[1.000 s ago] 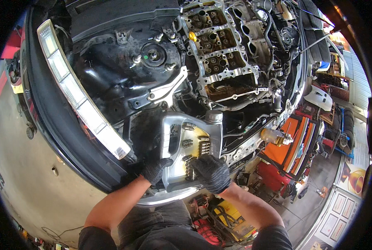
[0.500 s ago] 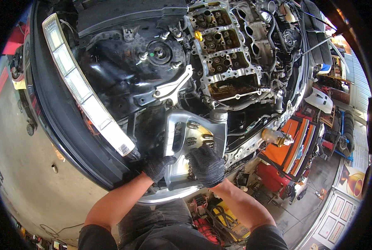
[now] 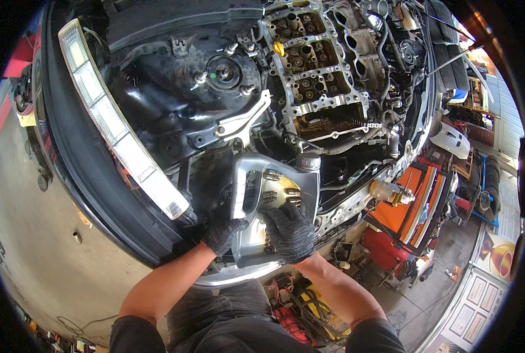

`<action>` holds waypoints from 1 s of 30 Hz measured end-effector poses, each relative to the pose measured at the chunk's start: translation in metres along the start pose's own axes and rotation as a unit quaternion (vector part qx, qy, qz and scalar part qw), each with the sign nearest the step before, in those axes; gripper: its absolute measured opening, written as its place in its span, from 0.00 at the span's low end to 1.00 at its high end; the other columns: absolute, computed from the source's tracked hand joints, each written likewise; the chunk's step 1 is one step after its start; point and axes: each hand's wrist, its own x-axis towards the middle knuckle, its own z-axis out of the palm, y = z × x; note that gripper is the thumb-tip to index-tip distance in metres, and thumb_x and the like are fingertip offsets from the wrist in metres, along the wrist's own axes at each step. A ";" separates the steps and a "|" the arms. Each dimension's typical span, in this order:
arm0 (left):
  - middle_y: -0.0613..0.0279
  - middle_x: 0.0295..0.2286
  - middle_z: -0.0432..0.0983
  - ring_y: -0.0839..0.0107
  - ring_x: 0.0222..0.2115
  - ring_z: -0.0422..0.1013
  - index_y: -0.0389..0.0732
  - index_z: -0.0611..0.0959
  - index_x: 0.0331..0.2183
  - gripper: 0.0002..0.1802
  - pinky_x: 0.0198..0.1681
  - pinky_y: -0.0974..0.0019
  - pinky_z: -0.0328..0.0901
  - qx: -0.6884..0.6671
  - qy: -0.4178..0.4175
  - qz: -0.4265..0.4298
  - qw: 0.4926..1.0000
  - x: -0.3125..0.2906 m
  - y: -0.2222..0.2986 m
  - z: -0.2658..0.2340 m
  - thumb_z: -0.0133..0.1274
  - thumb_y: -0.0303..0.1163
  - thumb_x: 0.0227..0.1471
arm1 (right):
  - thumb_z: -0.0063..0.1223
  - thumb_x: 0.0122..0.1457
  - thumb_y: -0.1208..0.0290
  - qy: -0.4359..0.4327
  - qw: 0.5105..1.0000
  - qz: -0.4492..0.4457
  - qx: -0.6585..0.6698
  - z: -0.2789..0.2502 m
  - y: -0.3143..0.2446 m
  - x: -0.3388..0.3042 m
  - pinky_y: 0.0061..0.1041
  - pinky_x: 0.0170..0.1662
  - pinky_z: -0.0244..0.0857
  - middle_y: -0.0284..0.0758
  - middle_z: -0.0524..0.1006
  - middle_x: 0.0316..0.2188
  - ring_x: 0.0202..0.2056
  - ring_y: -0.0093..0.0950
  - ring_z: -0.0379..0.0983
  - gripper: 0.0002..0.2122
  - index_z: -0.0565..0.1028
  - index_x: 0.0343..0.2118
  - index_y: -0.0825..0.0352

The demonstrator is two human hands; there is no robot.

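Observation:
A grey plastic oil jug [image 3: 252, 250] with its side cut away lies across the front of the engine bay, its dark cap [image 3: 308, 162] at the far right corner. Small dark metal cylindrical parts [image 3: 292, 192] sit in rows inside, in a film of yellowish oil. My left hand [image 3: 222, 235], in a dark knit glove, is closed on the jug's near left edge. Over the tray's right side, my gloved right hand [image 3: 290, 235] reaches in, thumb apart from the bent fingers, whose tips lie by the parts. More parts show partly under that hand.
Beyond the jug is the opened engine's cylinder head [image 3: 318, 65], with a yellow cap [image 3: 279, 49] on its left edge. A clear headlight [image 3: 121, 129] runs along the left. At right stand a container of amber liquid [image 3: 386, 192] and an orange tool cart [image 3: 400, 206].
My right hand has loosened from a tighter curl, its thumb and fingers now further apart over the parts. My left hand keeps its hold on the jug.

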 end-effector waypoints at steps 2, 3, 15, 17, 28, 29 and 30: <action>0.58 0.43 0.82 0.69 0.41 0.79 0.35 0.81 0.53 0.25 0.46 0.65 0.75 0.060 -0.004 0.016 0.998 0.000 0.000 -0.001 0.61 0.22 0.51 | 0.65 0.55 0.74 0.008 1.000 0.025 0.017 -0.002 -0.001 -0.002 0.42 0.34 0.74 0.42 0.78 0.36 0.33 0.44 0.78 0.10 0.84 0.41 0.61; 0.58 0.43 0.82 0.69 0.41 0.79 0.35 0.81 0.53 0.25 0.46 0.65 0.75 0.089 -0.006 0.008 0.996 -0.001 0.001 -0.001 0.61 0.22 0.51 | 0.65 0.55 0.75 0.010 0.998 0.048 0.025 -0.004 -0.002 -0.005 0.42 0.35 0.74 0.42 0.78 0.36 0.34 0.44 0.78 0.09 0.83 0.40 0.61; 0.59 0.44 0.82 0.70 0.41 0.78 0.37 0.82 0.54 0.24 0.45 0.65 0.74 0.048 0.001 -0.039 0.998 -0.004 0.003 0.000 0.62 0.26 0.54 | 0.64 0.54 0.78 0.024 0.999 0.032 0.008 0.002 -0.012 -0.006 0.40 0.37 0.75 0.40 0.78 0.37 0.36 0.42 0.78 0.10 0.83 0.40 0.64; 0.60 0.44 0.82 0.70 0.41 0.78 0.37 0.82 0.53 0.24 0.45 0.65 0.74 0.040 -0.001 -0.055 0.998 -0.005 0.003 0.000 0.63 0.27 0.54 | 0.63 0.54 0.77 0.019 1.000 0.005 -0.008 0.006 -0.008 -0.006 0.40 0.39 0.75 0.40 0.79 0.38 0.37 0.42 0.78 0.11 0.83 0.42 0.64; 0.61 0.43 0.81 0.70 0.41 0.78 0.38 0.82 0.53 0.24 0.44 0.65 0.74 0.069 0.016 0.033 0.997 -0.003 -0.001 0.002 0.63 0.29 0.55 | 0.63 0.53 0.77 0.013 0.999 0.044 0.019 0.016 -0.010 -0.013 0.43 0.39 0.77 0.42 0.79 0.39 0.38 0.45 0.79 0.14 0.82 0.44 0.63; 0.61 0.43 0.81 0.70 0.41 0.78 0.39 0.82 0.54 0.24 0.44 0.65 0.74 0.069 0.012 -0.005 0.998 -0.003 -0.001 0.002 0.63 0.29 0.54 | 0.63 0.54 0.77 0.020 0.997 0.063 0.029 0.017 -0.012 -0.012 0.43 0.38 0.76 0.42 0.78 0.38 0.37 0.45 0.79 0.13 0.81 0.44 0.63; 0.61 0.43 0.81 0.69 0.41 0.78 0.39 0.81 0.54 0.25 0.45 0.65 0.74 0.049 0.010 -0.006 0.999 -0.003 -0.002 0.002 0.63 0.28 0.54 | 0.63 0.54 0.77 0.027 0.995 0.083 0.039 0.017 -0.011 -0.011 0.43 0.37 0.76 0.42 0.78 0.37 0.37 0.45 0.79 0.12 0.81 0.43 0.64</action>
